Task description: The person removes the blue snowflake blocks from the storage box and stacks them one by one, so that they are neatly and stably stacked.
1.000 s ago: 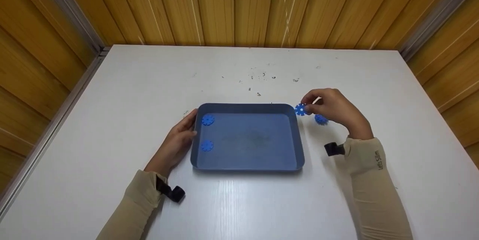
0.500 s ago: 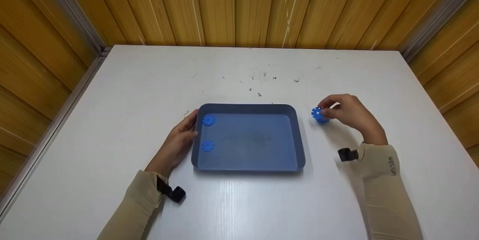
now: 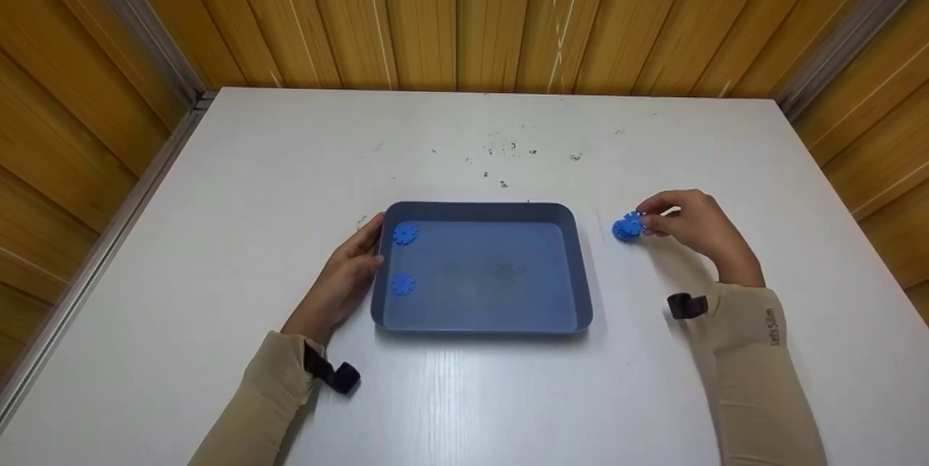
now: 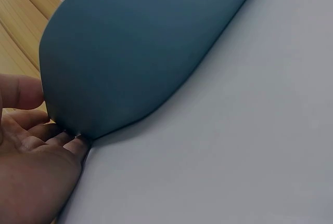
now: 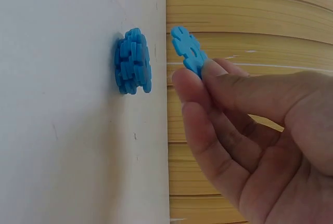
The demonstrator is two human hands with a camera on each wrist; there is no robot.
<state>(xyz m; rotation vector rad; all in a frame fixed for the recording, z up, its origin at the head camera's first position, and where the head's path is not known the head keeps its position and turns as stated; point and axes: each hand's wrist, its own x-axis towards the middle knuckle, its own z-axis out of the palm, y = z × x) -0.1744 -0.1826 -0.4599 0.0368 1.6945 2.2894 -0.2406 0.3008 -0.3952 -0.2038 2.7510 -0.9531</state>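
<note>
My right hand (image 3: pixel 693 226) pinches a blue notched building disc (image 5: pixel 186 47) between thumb and fingertips. Just left of it, a small stack of similar blue discs (image 5: pixel 134 63) stands on the table; in the head view the held disc overlaps that stack. My left hand (image 3: pixel 350 263) holds the left side of a blue-grey rectangular tray (image 3: pixel 479 331), thumb at the rim and fingers along the outer wall. Inside the tray, one blue disc (image 3: pixel 405 234) lies near the far left corner and another blue disc (image 3: pixel 403 284) lies below it along the left side.
The white table (image 3: pixel 464 401) has small dark marks beyond the tray. Yellow wood-look panels (image 3: pixel 486 16) rise behind it and on both sides. A black wrist-camera mount (image 3: pixel 341 377) sticks out from the left sleeve, another mount (image 3: pixel 686 305) from the right.
My right hand has moved right, away from the tray's far right corner to the stack, still pinching the disc. The left hand and the tray stay in place.
</note>
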